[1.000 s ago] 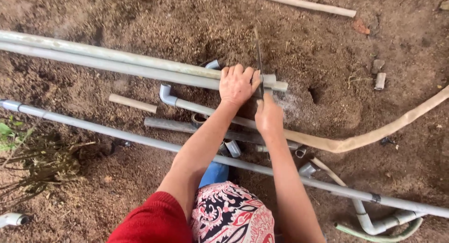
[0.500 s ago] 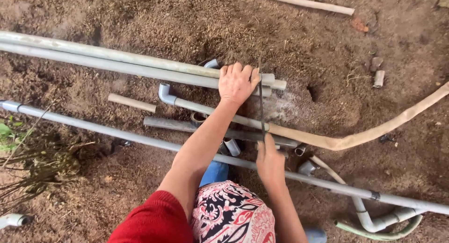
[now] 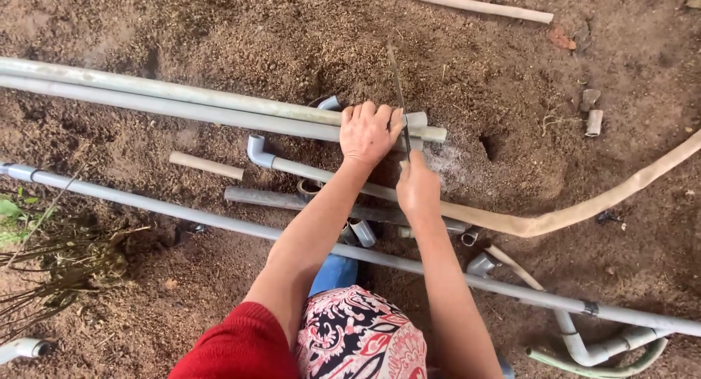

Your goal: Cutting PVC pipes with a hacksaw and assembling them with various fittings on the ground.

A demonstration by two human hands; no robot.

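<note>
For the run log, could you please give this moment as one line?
left hand: pressing grey pipes down | right hand: holding thin saw blade across pipe ends | surface: bare soil

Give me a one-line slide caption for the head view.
Left hand steadies grey pipes on dirt; right hand holds a saw blade.
</note>
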